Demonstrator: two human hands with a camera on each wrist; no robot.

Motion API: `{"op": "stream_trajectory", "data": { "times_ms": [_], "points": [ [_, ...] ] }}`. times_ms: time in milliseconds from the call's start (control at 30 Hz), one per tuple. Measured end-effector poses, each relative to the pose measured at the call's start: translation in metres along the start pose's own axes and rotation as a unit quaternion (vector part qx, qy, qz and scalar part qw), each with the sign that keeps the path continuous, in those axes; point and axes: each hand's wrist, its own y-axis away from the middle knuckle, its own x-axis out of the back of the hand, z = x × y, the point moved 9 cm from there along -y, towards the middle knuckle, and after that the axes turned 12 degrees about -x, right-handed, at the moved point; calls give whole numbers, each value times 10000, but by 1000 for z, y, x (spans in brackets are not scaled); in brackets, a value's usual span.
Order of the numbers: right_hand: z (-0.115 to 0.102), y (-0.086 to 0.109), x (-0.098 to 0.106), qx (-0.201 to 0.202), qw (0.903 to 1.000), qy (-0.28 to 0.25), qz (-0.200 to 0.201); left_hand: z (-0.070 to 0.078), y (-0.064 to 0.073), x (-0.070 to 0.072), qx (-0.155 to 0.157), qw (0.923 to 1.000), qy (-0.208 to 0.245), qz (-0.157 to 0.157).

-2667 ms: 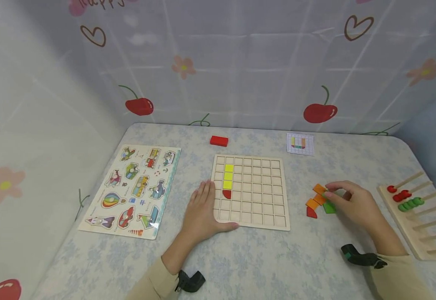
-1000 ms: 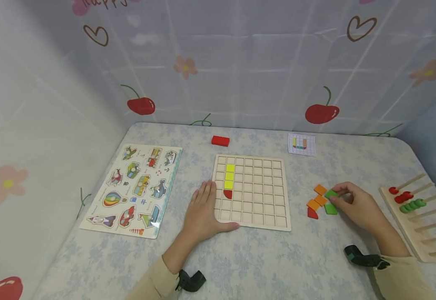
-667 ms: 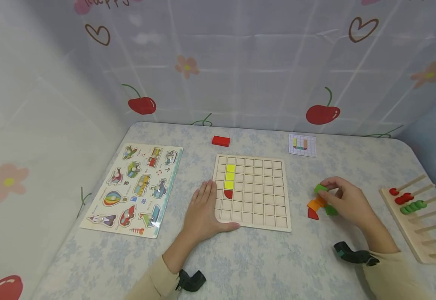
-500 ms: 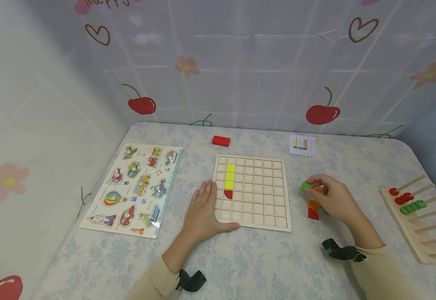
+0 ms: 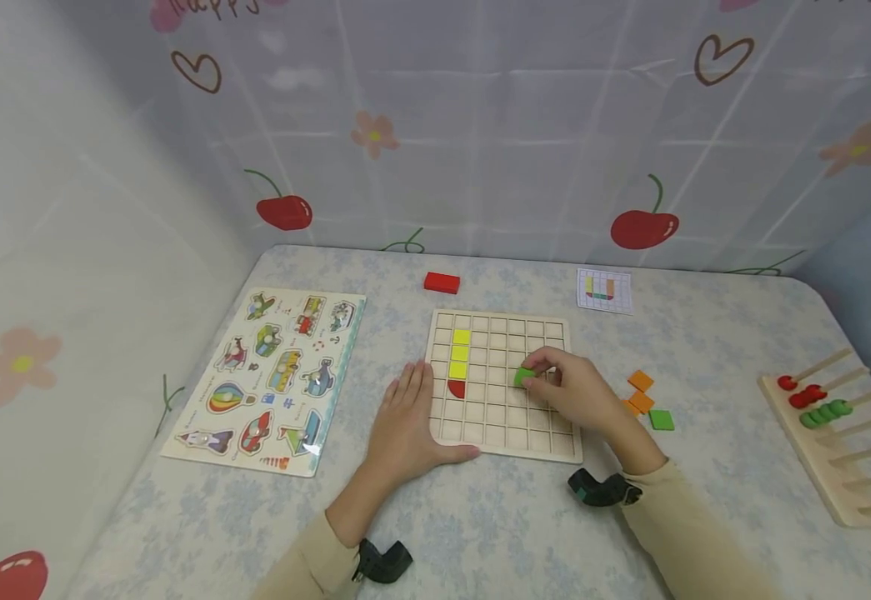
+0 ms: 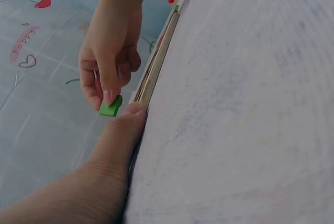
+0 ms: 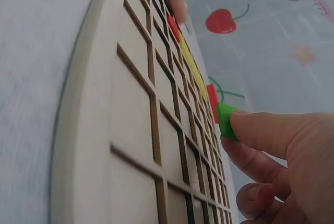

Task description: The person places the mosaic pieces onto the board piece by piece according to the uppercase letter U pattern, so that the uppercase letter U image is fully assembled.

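Note:
My right hand (image 5: 572, 390) pinches a green square tile (image 5: 523, 377) between thumb and fingertips, above the right half of the wooden grid board (image 5: 506, 433). The right wrist view shows the tile (image 7: 226, 121) held just off the board's surface. My left hand (image 5: 402, 425) lies with straight fingers along the board's left edge, its thumb at the front edge. In one column of the board sit several yellow square tiles (image 5: 460, 353), with a red quarter-round tile (image 5: 456, 389) directly below them.
Right of the board lie several orange tiles (image 5: 641, 381) and another green tile (image 5: 662, 419). Behind are a red block (image 5: 442, 282) and a pattern card (image 5: 603, 290). A picture puzzle (image 5: 266, 379) stands left, a bead rack (image 5: 818, 450) far right.
My right hand has picked up the green tile from the loose pile and carried it left over the grid board. My left hand has stayed at the board's edge.

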Motion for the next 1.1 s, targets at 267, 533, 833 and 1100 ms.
{"op": "stream_trajectory", "data": {
  "times_ms": [267, 533, 833, 1100],
  "points": [
    [-25, -8, -33, 138, 9996, -7, -249, 0, 0, 0, 1, 10000, -4, -23],
    [-37, -13, -49, 91, 9994, 149, -290, 1, 0, 1, -29, 10000, -24, -13],
    [-41, -14, -54, 183, 9992, 307, -184, 2, 0, 2, -35, 10000, 18, -28],
    [-42, -12, -56, 433, 9973, 585, -131, 1, 0, 2, -10, 10000, -14, -60]
  ]
}}
